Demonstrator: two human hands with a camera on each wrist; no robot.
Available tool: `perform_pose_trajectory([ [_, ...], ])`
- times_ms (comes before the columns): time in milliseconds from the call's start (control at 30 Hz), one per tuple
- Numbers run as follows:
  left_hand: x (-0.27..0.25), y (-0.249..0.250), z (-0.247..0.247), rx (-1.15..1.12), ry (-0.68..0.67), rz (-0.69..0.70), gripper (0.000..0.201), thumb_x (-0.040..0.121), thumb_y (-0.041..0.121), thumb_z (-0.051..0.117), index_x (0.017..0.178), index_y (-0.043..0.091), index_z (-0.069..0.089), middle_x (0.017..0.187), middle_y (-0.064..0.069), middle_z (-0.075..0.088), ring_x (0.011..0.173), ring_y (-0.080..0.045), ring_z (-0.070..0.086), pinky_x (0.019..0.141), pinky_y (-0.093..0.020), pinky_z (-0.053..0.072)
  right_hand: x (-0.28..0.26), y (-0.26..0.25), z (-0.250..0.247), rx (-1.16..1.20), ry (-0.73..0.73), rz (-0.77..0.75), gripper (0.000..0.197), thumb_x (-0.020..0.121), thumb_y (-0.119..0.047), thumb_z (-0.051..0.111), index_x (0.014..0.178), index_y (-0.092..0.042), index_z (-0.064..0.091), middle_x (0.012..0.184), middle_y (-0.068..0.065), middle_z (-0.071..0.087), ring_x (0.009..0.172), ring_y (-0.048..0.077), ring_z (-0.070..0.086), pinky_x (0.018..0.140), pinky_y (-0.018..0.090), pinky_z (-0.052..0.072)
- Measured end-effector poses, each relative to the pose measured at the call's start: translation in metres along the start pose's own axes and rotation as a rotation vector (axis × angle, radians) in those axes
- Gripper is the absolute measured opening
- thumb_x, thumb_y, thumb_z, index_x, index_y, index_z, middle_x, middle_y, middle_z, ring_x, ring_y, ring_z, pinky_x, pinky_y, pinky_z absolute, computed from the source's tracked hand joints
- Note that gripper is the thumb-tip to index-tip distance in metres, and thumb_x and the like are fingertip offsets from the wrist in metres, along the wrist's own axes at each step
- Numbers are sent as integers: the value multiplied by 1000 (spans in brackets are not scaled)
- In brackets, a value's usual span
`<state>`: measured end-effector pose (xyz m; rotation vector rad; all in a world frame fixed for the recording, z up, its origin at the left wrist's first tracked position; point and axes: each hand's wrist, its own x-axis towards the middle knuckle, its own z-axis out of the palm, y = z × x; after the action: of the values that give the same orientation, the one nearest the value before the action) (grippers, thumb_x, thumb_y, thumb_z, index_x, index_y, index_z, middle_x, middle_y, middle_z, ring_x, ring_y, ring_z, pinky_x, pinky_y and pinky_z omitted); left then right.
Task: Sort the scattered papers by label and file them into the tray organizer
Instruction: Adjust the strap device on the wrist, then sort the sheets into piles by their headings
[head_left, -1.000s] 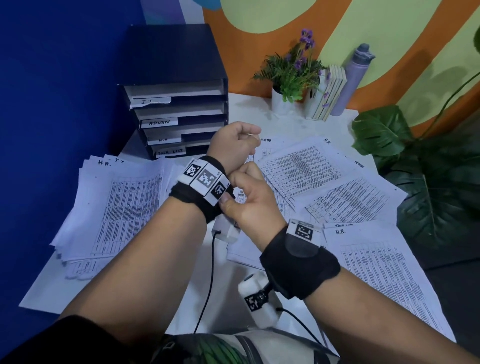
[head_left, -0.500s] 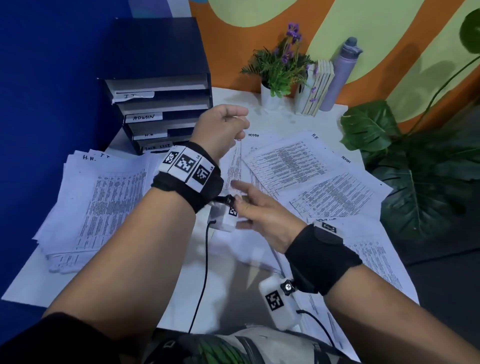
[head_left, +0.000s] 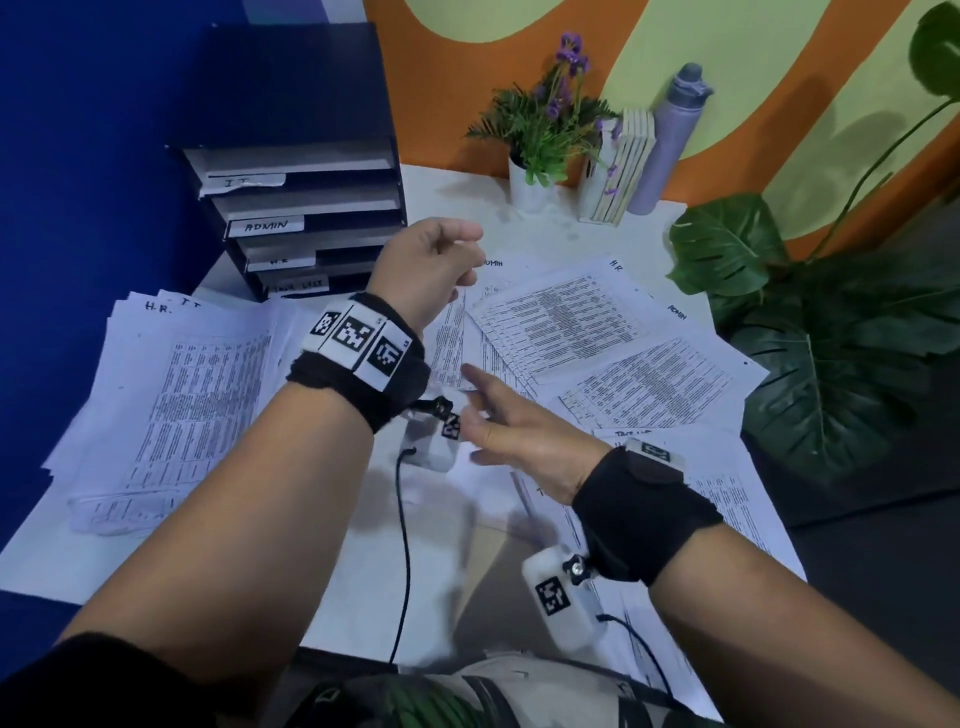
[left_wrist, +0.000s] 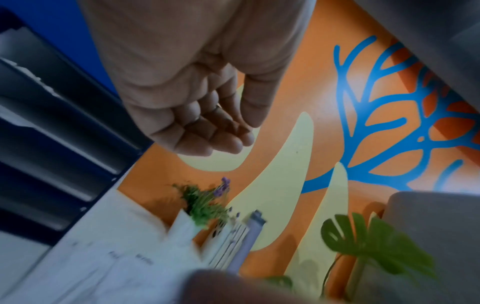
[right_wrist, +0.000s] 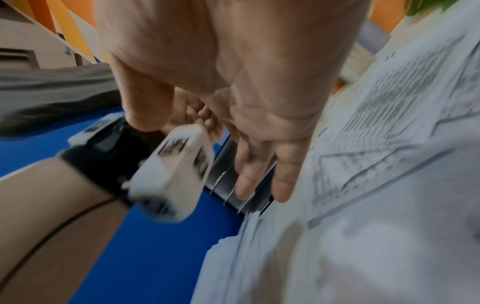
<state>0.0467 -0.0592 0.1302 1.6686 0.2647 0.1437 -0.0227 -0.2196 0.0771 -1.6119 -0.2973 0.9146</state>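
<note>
The dark tray organizer (head_left: 296, 156) stands at the back left, its slots labelled IT, ADMIN and H.R.; it shows blurred in the left wrist view (left_wrist: 59, 144). A stack of printed papers (head_left: 197, 374) lies to its front left, and more sheets (head_left: 582, 322) are spread across the middle and right. My left hand (head_left: 431, 265) hovers above the papers with loosely curled fingers (left_wrist: 207, 131), holding nothing. Below it, my right hand (head_left: 498, 415) has straight fingers (right_wrist: 259, 164) beside the left wrist's camera unit (right_wrist: 176, 170) and holds nothing.
A potted plant (head_left: 545, 130), several books (head_left: 623, 161) and a grey bottle (head_left: 670, 135) stand at the table's back edge. Large green leaves (head_left: 810, 332) overhang the right side. A black cable (head_left: 400, 545) hangs from my left wrist. A blue wall is on the left.
My right hand has let go of the left wrist strap, straightened its fingers and dropped slightly away. The left hand stays raised, fingers a little looser.
</note>
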Motion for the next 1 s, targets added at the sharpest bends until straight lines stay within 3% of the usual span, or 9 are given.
perform_pose_trajectory([
  [167, -15, -80, -9, 409, -120, -144, 17, 92, 19, 60, 108, 24, 63, 106, 5, 65, 89, -10, 60, 72, -18, 46, -42, 37, -84, -389, 333, 209, 58, 94, -36, 56, 147, -25, 34, 140, -2, 50, 114, 10, 54, 94, 23, 38],
  [267, -23, -135, -12, 669, -217, -308, 35, 91, 23, 60, 125, 19, 58, 127, -3, 59, 110, -20, 57, 94, -27, 44, -80, 92, -144, -661, 530, 480, 64, 92, -42, 57, 147, -16, 35, 146, 8, 42, 130, 26, 45, 105, 33, 36],
  [333, -24, -161, -9, 814, -275, -404, 51, 90, 29, 60, 138, 18, 47, 140, -8, 49, 122, -27, 52, 103, -32, 41, -107, 130, -174, -820, 689, 682, 74, 85, -51, 57, 147, -18, 33, 142, 18, 41, 127, 36, 43, 105, 38, 35],
  [433, -24, -179, -1, 975, -271, -477, 67, 87, 40, 60, 145, 18, 35, 146, -16, 36, 126, -36, 47, 103, -40, 42, -138, 174, -192, -712, 752, 876, 84, 81, -45, 65, 148, -15, 24, 143, 23, 34, 127, 40, 40, 105, 40, 34],
  [533, -26, -185, 8, 1040, -267, -466, 76, 85, 41, 62, 149, 18, 26, 148, -18, 29, 128, -38, 44, 101, -43, 44, -149, 189, -184, -600, 714, 800, 63, 75, -27, 74, 127, -10, 42, 126, 22, 48, 121, 39, 45, 98, 39, 42],
  [700, -31, -193, 17, 1011, -244, -535, 102, 74, 28, 77, 151, 18, 10, 144, -18, 31, 129, -36, 43, 101, -43, 44, -148, 206, -149, -768, 721, 727, 74, 79, -17, 62, 145, -24, 29, 140, 13, 26, 114, 41, 41, 102, 33, 35],
  [833, -39, -198, 24, 1045, -243, -559, 89, 73, 21, 75, 145, 9, 23, 136, -14, 47, 118, -32, 54, 91, -37, 50, -145, 208, -134, -765, 717, 748, 70, 76, -21, 62, 139, -25, 31, 143, 6, 17, 117, 37, 33, 98, 34, 35],
  [900, -42, -197, 26, 1050, -229, -571, 83, 71, 18, 73, 141, 12, 30, 132, -13, 44, 112, -31, 55, 86, -35, 53, -139, 204, -127, -786, 704, 759, 64, 74, -23, 60, 131, -23, 32, 139, 6, 19, 117, 34, 31, 93, 36, 39],
  [1000, -45, -197, 28, 1021, -203, -586, 89, 65, 15, 75, 142, 18, 29, 130, -12, 37, 112, -30, 53, 87, -38, 54, -129, 200, -115, -847, 728, 741, 72, 75, -23, 60, 138, -22, 25, 131, 10, 32, 116, 34, 39, 93, 40, 43],
])
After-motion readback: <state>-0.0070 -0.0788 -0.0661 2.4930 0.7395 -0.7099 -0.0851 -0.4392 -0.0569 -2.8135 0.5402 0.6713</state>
